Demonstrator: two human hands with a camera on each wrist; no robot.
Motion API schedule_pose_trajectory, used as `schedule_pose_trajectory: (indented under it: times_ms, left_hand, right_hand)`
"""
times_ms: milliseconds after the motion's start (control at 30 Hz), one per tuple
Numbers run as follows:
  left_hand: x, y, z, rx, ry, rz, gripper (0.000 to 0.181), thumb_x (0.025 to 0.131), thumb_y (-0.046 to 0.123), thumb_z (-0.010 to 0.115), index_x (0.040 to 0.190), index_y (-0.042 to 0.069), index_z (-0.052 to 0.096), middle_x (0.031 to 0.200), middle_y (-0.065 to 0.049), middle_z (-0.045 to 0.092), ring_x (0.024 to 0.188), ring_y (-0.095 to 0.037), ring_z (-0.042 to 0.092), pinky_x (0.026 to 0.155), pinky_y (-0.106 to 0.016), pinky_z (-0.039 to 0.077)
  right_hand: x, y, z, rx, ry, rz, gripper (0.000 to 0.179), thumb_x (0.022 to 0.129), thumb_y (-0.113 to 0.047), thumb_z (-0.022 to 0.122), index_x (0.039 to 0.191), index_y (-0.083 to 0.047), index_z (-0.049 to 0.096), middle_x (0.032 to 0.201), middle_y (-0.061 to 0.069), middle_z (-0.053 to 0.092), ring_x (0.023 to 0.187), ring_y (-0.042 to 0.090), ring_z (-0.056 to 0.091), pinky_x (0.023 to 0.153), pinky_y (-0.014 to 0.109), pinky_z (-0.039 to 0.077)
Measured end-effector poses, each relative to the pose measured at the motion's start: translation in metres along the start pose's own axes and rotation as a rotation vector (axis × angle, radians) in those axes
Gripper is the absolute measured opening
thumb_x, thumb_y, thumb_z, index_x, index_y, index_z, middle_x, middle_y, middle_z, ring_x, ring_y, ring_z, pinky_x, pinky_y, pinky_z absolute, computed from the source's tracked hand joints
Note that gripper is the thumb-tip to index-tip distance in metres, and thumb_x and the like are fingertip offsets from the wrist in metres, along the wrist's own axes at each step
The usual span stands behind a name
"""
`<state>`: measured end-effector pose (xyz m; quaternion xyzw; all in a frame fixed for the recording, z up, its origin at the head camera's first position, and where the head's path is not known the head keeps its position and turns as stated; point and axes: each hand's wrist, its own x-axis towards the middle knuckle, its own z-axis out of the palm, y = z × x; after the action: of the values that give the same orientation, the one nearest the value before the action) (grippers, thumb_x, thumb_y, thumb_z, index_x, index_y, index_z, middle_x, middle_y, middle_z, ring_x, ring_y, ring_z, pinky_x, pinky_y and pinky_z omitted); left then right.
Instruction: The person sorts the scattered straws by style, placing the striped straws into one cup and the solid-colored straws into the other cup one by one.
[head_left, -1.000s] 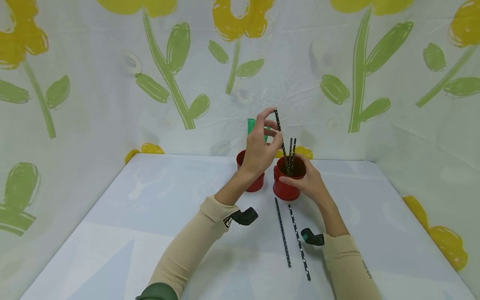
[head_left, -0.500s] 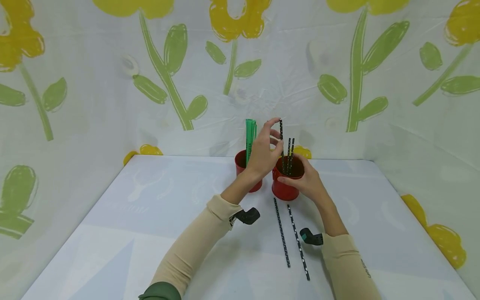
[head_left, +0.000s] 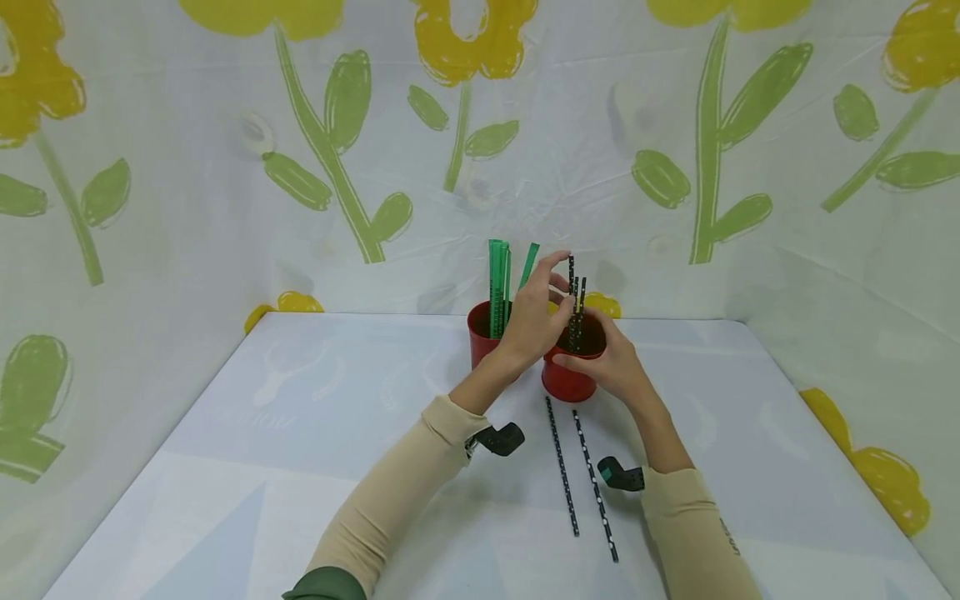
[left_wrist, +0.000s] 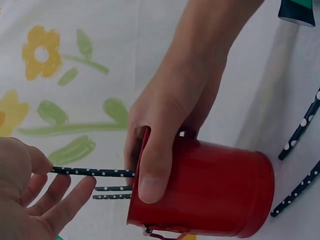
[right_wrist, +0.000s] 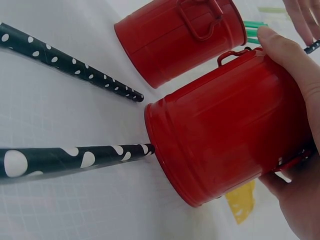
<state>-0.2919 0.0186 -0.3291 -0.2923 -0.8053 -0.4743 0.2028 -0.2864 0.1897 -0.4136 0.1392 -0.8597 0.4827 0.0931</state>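
Observation:
My left hand (head_left: pixel 531 323) is over the mouth of a red metal bucket (head_left: pixel 567 387) and holds a black straw with white dots (left_wrist: pixel 105 172) near its top end. That straw stands with its lower end inside the bucket. Beside it, two more dotted straws (left_wrist: pixel 114 196) stick out of the same bucket. My right hand (head_left: pixel 621 365) grips the bucket from the right, thumb over the near side of the rim (left_wrist: pixel 154 170). In the right wrist view the bucket (right_wrist: pixel 230 130) fills the middle, its wire handle folded down.
A second red bucket (right_wrist: pixel 180 40) stands close on the left, with green strips (head_left: pixel 497 287) upright in it, partly behind my left arm. Two dotted straws (head_left: pixel 561 467) (head_left: pixel 596 487) lie on the white table in front. A flower-print sheet (head_left: pixel 570 167) hangs behind.
My left hand has come down and slightly right, lowering the straw deeper into the bucket and bringing it closer to upright. The right hand keeps its grip on the bucket.

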Motion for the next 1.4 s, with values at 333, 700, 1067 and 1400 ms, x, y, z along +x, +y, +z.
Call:
schedule_pose_trajectory:
  times_ms: [333, 700, 1067, 1400]
  left_hand:
    - [-0.0001, 0.0013, 0.0017, 0.039, -0.011, 0.005, 0.052, 0.096, 0.006, 0.058, 0.144, 0.012, 0.038, 0.109, -0.012, 0.062, 0.091, -0.02, 0.069, 0.078, -0.02, 0.058]
    - [0.0006, 0.0021, 0.0019, 0.029, -0.032, 0.018, 0.051, 0.096, 0.007, 0.058, 0.143, 0.012, 0.04, 0.109, -0.012, 0.062, 0.09, -0.02, 0.069, 0.079, -0.022, 0.059]
    - [-0.0006, 0.0003, 0.001, 0.018, -0.049, -0.009, 0.051, 0.096, 0.008, 0.059, 0.143, 0.013, 0.04, 0.11, -0.011, 0.061, 0.091, -0.021, 0.068, 0.078, -0.022, 0.059]
    - [-0.0064, -0.0063, -0.0034, 0.002, -0.042, -0.044, 0.051, 0.096, 0.008, 0.059, 0.143, 0.013, 0.041, 0.109, -0.013, 0.062, 0.092, -0.021, 0.068, 0.075, -0.023, 0.06]
  right_hand:
    - [0.0014, -0.0005, 0.001, -0.006, -0.005, -0.009, 0.086, 0.078, -0.041, 0.081, 0.149, -0.027, 0.033, 0.147, 0.004, 0.046, 0.134, 0.028, 0.045, 0.101, 0.053, 0.05]
    - [0.0009, -0.0003, -0.0003, -0.003, -0.009, -0.002, 0.086, 0.079, -0.041, 0.081, 0.149, -0.027, 0.033, 0.147, 0.004, 0.046, 0.134, 0.028, 0.044, 0.102, 0.053, 0.049]
    - [0.0001, -0.0017, -0.0007, -0.013, 0.001, 0.019, 0.088, 0.078, -0.042, 0.081, 0.149, -0.026, 0.032, 0.148, 0.006, 0.045, 0.135, 0.03, 0.044, 0.101, 0.054, 0.049]
    - [-0.0012, -0.0006, 0.0, -0.002, 0.004, 0.02, 0.087, 0.078, -0.042, 0.081, 0.148, -0.026, 0.033, 0.146, 0.005, 0.046, 0.134, 0.029, 0.045, 0.1, 0.054, 0.05]
